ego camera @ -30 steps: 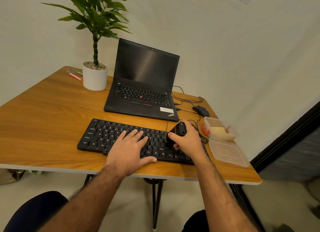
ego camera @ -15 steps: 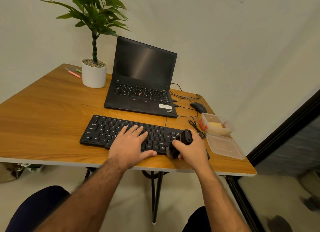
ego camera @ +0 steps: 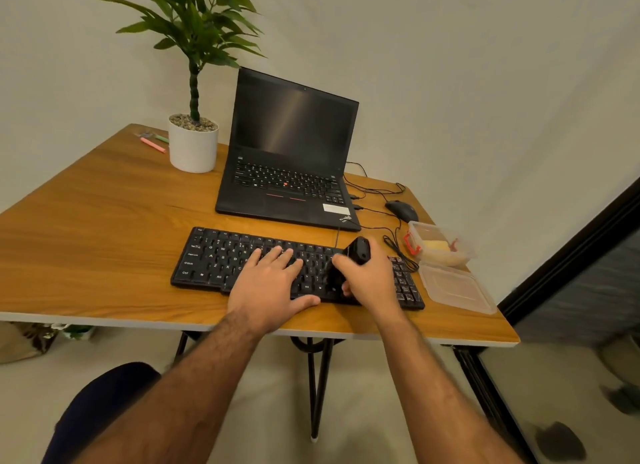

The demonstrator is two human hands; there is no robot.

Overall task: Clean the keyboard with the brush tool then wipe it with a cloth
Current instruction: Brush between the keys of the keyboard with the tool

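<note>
I'm pressing my left hand (ego camera: 268, 283) flat on the middle of the black keyboard (ego camera: 221, 259), fingers straight and slightly spread, thumb lying along its near edge. My right hand (ego camera: 372, 280) is gripping the black brush tool (ego camera: 349, 261), fingers and thumb curled round its body, bristles down on the keys right of centre. The keyboard is sitting on the wooden table (ego camera: 104, 228), just in front of the laptop (ego camera: 291, 152).

A single head-worn camera looks forward and down from above the seated person, close over the right hand (ego camera: 372, 278) and left hand (ego camera: 268, 285), with the bench (ego camera: 104, 221) spreading beyond them toward the wall.
</note>
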